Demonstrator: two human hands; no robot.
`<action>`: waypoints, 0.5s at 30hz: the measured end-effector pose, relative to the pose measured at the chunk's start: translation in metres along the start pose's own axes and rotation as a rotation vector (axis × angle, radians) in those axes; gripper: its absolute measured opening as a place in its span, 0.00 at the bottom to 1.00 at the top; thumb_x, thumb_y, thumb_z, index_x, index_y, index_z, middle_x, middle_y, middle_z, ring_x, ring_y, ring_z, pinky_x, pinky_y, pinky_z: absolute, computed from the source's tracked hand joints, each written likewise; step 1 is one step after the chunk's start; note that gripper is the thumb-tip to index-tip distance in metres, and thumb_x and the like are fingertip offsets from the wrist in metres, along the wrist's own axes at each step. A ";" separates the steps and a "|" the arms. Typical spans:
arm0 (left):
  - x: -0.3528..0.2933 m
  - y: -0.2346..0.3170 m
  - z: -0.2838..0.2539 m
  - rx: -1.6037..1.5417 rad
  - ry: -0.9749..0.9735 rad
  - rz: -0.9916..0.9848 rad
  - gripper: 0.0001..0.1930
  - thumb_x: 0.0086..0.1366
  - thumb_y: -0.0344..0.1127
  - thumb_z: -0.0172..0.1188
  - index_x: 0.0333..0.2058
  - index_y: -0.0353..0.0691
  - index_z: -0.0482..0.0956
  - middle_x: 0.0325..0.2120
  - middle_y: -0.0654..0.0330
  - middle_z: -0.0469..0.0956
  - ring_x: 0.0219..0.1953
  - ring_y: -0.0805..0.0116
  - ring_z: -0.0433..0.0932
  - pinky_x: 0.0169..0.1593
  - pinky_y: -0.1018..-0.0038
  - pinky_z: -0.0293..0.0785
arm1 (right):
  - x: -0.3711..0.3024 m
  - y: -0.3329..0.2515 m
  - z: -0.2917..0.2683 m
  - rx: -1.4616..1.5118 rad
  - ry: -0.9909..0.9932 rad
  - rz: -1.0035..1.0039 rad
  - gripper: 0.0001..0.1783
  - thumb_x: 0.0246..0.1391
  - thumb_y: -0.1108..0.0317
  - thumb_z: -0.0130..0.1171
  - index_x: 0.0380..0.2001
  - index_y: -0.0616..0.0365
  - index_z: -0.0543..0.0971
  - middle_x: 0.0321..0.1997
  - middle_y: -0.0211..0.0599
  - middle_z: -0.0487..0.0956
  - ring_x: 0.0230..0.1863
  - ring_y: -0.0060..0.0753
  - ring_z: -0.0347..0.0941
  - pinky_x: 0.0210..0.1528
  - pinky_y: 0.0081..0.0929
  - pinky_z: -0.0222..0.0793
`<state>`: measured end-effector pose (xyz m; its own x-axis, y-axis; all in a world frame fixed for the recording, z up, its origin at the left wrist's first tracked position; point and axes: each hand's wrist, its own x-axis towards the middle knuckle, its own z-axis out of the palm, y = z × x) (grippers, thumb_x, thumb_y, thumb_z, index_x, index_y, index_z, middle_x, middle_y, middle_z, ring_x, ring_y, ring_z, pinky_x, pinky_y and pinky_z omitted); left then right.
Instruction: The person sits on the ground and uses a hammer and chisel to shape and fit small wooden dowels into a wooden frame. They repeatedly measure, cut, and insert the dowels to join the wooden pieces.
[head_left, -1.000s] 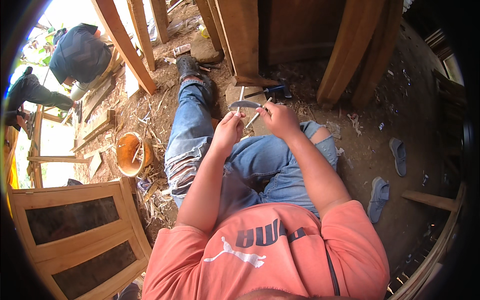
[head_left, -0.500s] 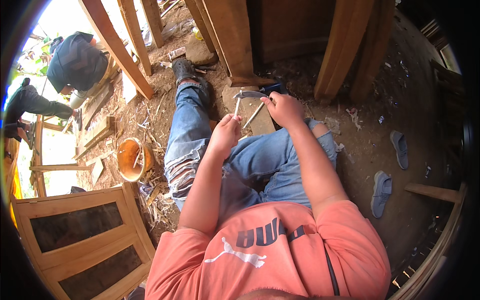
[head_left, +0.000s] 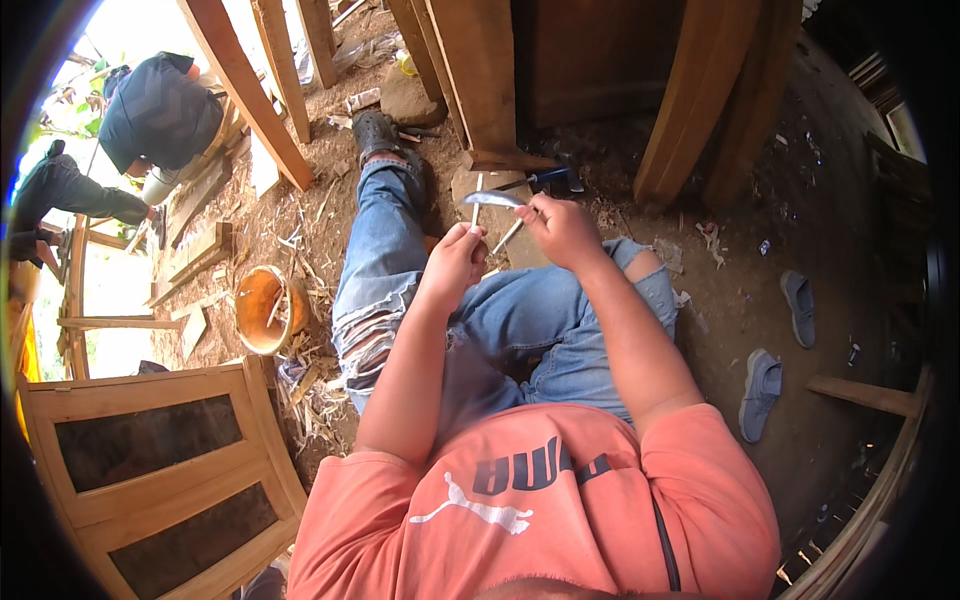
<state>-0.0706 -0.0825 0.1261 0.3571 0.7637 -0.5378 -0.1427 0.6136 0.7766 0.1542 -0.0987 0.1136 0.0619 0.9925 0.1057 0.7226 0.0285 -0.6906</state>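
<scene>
My left hand (head_left: pixel 454 262) is closed around the lower end of a thin pale stick (head_left: pixel 477 218), which points up and away from me. In my right hand (head_left: pixel 562 232) is a curved knife (head_left: pixel 488 199), its handle hidden by my fingers. The shiny blade reaches left and crosses the stick above my left fingers. A second pale stick (head_left: pixel 510 235) lies behind my hands, over a flat stone or board (head_left: pixel 520 258) on the ground. Just beyond the blade lies a blue-handled tool (head_left: pixel 548 177), partly in shadow.
Wooden posts (head_left: pixel 478 80) stand in front of me. An orange bucket (head_left: pixel 262 310) sits among wood shavings at my left, near a panelled wooden frame (head_left: pixel 160 450). Grey shoes (head_left: pixel 762 393) lie at the right. Another person (head_left: pixel 160 115) bends over boards at the far left.
The blade has shifted slightly left and down along the stick, and its face has turned to catch the light. My left hand keeps its hold. The whole view has moved slightly.
</scene>
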 end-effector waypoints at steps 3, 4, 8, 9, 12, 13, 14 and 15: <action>0.004 -0.002 0.004 -0.023 -0.010 0.005 0.11 0.83 0.41 0.49 0.45 0.42 0.75 0.23 0.68 0.68 0.19 0.78 0.60 0.22 0.76 0.54 | -0.004 0.001 0.004 -0.107 -0.075 -0.049 0.26 0.70 0.42 0.58 0.32 0.56 0.80 0.27 0.52 0.81 0.33 0.63 0.80 0.33 0.55 0.71; 0.005 -0.002 0.005 -0.033 -0.007 0.004 0.11 0.84 0.41 0.48 0.45 0.42 0.75 0.23 0.69 0.67 0.18 0.78 0.60 0.21 0.76 0.53 | -0.004 0.003 0.005 -0.115 -0.079 -0.048 0.27 0.70 0.42 0.58 0.32 0.56 0.80 0.27 0.51 0.81 0.33 0.64 0.80 0.32 0.55 0.71; 0.009 -0.005 0.004 -0.032 0.009 0.020 0.12 0.84 0.41 0.47 0.45 0.42 0.75 0.22 0.69 0.65 0.18 0.78 0.58 0.21 0.76 0.51 | -0.002 0.005 0.008 -0.118 -0.079 -0.066 0.27 0.69 0.40 0.58 0.32 0.56 0.80 0.27 0.51 0.81 0.33 0.64 0.79 0.32 0.57 0.71; 0.010 -0.006 0.003 -0.041 0.004 0.015 0.12 0.84 0.41 0.47 0.45 0.42 0.75 0.21 0.70 0.65 0.18 0.79 0.57 0.20 0.76 0.50 | -0.001 0.005 0.009 -0.118 -0.063 -0.051 0.27 0.69 0.40 0.58 0.32 0.55 0.80 0.27 0.51 0.81 0.33 0.64 0.79 0.33 0.57 0.71; 0.011 -0.008 0.002 -0.071 -0.014 0.002 0.11 0.84 0.41 0.48 0.44 0.43 0.75 0.21 0.70 0.63 0.17 0.79 0.56 0.20 0.76 0.49 | 0.004 0.005 0.007 -0.123 -0.035 -0.024 0.27 0.69 0.40 0.58 0.32 0.55 0.80 0.28 0.51 0.82 0.34 0.64 0.80 0.33 0.57 0.71; 0.010 -0.008 0.001 -0.083 -0.020 -0.003 0.11 0.84 0.41 0.48 0.44 0.43 0.76 0.21 0.70 0.63 0.17 0.80 0.55 0.19 0.76 0.48 | 0.005 0.005 0.006 -0.129 -0.038 -0.027 0.27 0.69 0.40 0.58 0.32 0.55 0.80 0.28 0.51 0.82 0.34 0.64 0.80 0.33 0.57 0.71; 0.010 -0.010 0.003 -0.100 -0.033 -0.011 0.11 0.84 0.41 0.48 0.44 0.44 0.76 0.20 0.71 0.63 0.16 0.80 0.55 0.19 0.76 0.48 | 0.004 0.007 0.002 -0.143 -0.041 -0.026 0.27 0.69 0.40 0.58 0.32 0.55 0.80 0.28 0.51 0.82 0.35 0.64 0.80 0.34 0.57 0.71; 0.010 -0.011 0.003 -0.104 -0.034 -0.009 0.11 0.84 0.42 0.49 0.44 0.44 0.76 0.20 0.71 0.63 0.16 0.80 0.55 0.19 0.76 0.48 | 0.003 0.008 0.002 -0.132 -0.042 -0.023 0.28 0.69 0.40 0.58 0.32 0.55 0.80 0.28 0.51 0.82 0.35 0.65 0.80 0.34 0.57 0.71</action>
<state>-0.0623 -0.0823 0.1136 0.3897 0.7519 -0.5318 -0.2335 0.6392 0.7327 0.1591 -0.0951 0.1073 0.0173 0.9959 0.0884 0.8081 0.0381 -0.5877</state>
